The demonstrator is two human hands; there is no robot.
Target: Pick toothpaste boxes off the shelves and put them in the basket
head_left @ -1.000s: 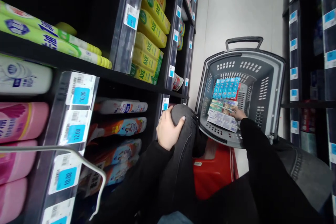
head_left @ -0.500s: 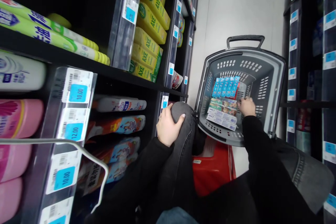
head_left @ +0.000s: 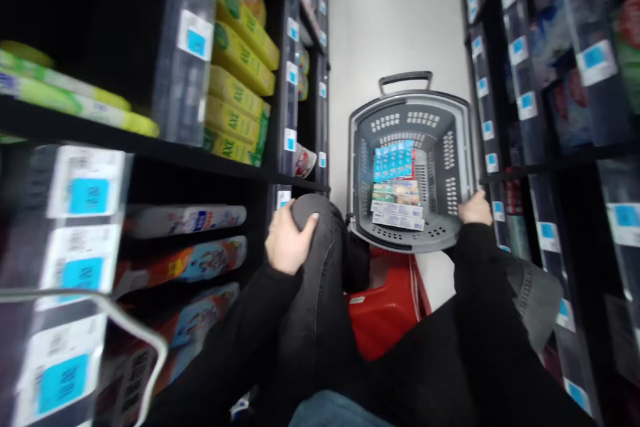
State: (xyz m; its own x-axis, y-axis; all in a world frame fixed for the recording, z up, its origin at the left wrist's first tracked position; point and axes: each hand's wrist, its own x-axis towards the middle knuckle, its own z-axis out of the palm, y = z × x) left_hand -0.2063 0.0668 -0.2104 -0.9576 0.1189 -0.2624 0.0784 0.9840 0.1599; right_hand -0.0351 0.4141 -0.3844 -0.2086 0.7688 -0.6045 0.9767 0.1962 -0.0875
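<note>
My left hand rests cupped over my raised left knee, fingers curled on the dark jeans. My right hand grips the right rim of a grey plastic shopping basket that stands on the floor ahead. Inside the basket lie blue boxes at the back and flat toothpaste-like cartons in front of them. The basket's handle sticks up at its far side.
A red basket lies under the grey one, by my legs. Black shelves line both sides of a narrow aisle. On the left are yellow AXE packs, bottles and blue price tags. A metal wire loop crosses bottom left.
My right hand has come out of the basket, off the cartons, and moved to its right rim. My view swung right, so the basket now sits more central. The left hand stayed on the knee.
</note>
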